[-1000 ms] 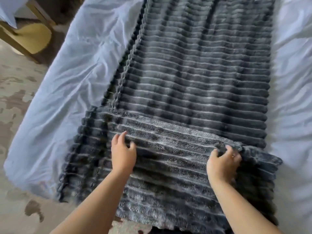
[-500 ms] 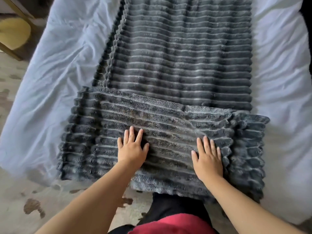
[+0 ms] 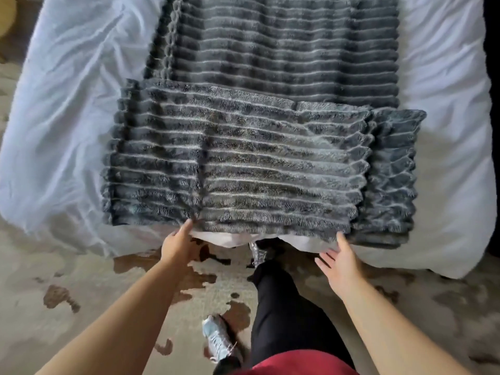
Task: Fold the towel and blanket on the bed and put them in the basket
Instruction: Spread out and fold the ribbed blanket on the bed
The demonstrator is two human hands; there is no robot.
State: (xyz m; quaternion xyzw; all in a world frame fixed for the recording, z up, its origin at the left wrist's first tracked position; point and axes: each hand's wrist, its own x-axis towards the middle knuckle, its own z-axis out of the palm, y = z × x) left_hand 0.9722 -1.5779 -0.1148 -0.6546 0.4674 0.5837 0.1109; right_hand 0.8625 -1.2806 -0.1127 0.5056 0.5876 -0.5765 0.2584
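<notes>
Grey blanket (image 3: pixel 270 158), near end folded over, lies mid-frame on the white bed (image 3: pixel 54 117). Both hands have slid off its top to the lower edge: left hand (image 3: pixel 178 243) touching, grip indiscernible; right hand (image 3: pixel 339 262) spread open.

Readable text, labels, brands, numbers, signs: none. Nothing legible stands on the grey ribbed blanket (image 3: pixel 243 158) at the centre of the frame, on the white sheet (image 3: pixel 67 131) to its left and right, or on the pale shoe (image 3: pixel 216 339) at lower centre.
</notes>
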